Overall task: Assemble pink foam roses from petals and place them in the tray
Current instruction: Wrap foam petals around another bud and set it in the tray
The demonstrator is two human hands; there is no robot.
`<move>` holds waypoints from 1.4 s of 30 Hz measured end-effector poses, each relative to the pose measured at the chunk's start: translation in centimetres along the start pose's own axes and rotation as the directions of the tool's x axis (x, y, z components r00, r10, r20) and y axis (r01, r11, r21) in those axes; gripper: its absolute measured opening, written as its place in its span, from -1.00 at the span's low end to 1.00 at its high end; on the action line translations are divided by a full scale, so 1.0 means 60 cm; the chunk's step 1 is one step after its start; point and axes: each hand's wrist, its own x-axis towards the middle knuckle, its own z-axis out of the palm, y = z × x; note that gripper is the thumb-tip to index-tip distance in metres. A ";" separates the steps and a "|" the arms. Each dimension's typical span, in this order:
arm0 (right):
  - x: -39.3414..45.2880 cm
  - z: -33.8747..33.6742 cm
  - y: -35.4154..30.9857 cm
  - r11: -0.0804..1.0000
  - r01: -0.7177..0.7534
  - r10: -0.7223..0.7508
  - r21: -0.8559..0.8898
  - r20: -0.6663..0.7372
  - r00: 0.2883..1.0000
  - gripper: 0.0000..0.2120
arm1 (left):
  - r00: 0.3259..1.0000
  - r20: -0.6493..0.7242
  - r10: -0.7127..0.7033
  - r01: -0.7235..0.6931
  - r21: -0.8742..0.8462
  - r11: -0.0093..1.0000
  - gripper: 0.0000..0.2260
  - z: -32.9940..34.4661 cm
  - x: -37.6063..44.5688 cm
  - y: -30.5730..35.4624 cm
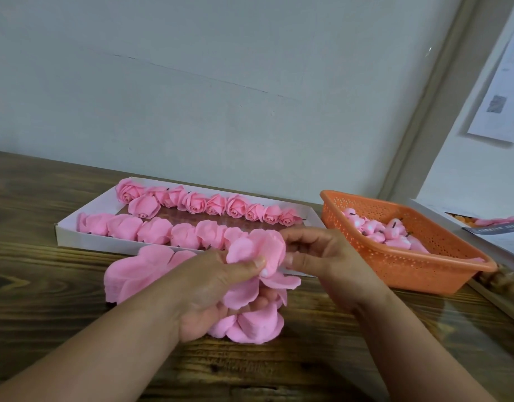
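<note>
The left hand sits near the middle of the view, its thumb and curled fingers pinching a half-built pink rose whose loose outer petals hang down below the palm toward 6 o'clock. At 3 o'clock from that rose the right hand meets it, fingers bent and fingertips touching the flower's right edge; whether they actually pinch a petal cannot be told. At 9 o'clock from the hands a heap of pink petals lies on the dark wooden table, partly hidden behind the left wrist and touching the near wall of the tray. The flat white tray stretches from 10 o'clock to 12 o'clock behind the hands. Along its far side runs a row of finished roses, blooms mostly facing the camera, with one more rose just in front of the row's left end; along its near side a second row of roses lies packed side by side, the right end hidden behind the held flower. At 2 o'clock an orange perforated basket stands on the table, apart from the tray, holding small pink buds with dark stems. Beyond it, at 3 o'clock, a paper sheet rests at the table's edge, and another paper hangs on the pale wall.
</note>
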 end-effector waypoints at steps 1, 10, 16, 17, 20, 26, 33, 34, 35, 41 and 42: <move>-0.002 0.001 0.001 1.000 -0.001 0.001 -0.018 0.045 0.999 -0.78 | 1.000 0.010 -0.008 0.008 -0.006 1.000 -0.76 -0.002 0.000 0.001; -0.005 0.034 0.005 0.999 0.039 -0.041 -0.031 -0.043 0.998 -0.79 | 0.984 -0.159 0.080 -0.066 0.095 0.993 -0.80 0.008 -0.001 -0.003; -0.005 0.053 0.002 0.992 0.080 -0.094 -0.095 -0.149 0.984 -0.80 | 0.886 -0.303 0.351 -0.160 0.509 0.846 -0.69 0.019 0.000 -0.006; -0.004 0.056 0.002 0.992 0.076 -0.092 -0.100 -0.160 0.983 -0.80 | 0.858 -0.323 0.399 -0.168 0.559 0.812 -0.66 0.020 0.000 -0.007; -0.002 0.062 0.004 0.994 0.041 -0.058 -0.100 -0.174 0.983 -0.87 | 0.797 -0.398 0.454 -0.223 0.506 0.833 -0.72 0.018 0.004 -0.007; -0.003 0.058 0.008 0.994 0.048 -0.058 -0.100 -0.096 0.994 -0.81 | 0.797 -0.555 0.239 -0.192 0.143 0.971 -0.87 0.004 0.013 -0.003; -0.004 0.044 0.002 0.973 0.042 -0.047 -0.228 -0.018 0.999 -0.73 | 0.794 -0.528 0.301 -0.181 0.268 0.946 -0.82 0.010 0.008 -0.002; -0.003 0.043 0.002 0.968 0.037 -0.043 -0.247 -0.018 0.999 -0.72 | 0.807 -0.499 0.316 -0.188 0.290 0.938 -0.81 0.011 0.007 -0.003; -0.003 0.042 0.001 0.965 0.033 -0.039 -0.258 -0.018 0.999 -0.72 | 0.821 -0.469 0.325 -0.198 0.299 0.934 -0.80 0.012 0.005 -0.003; -0.002 0.038 0.001 0.979 0.027 -0.038 -0.202 -0.055 0.998 -0.75 | 0.887 -0.331 0.323 -0.228 0.296 0.928 -0.76 0.017 -0.004 0.000; -0.002 0.037 0.002 0.990 0.020 -0.030 -0.140 -0.073 0.997 -0.73 | 0.895 -0.309 0.322 -0.229 0.302 0.925 -0.75 0.017 -0.005 0.000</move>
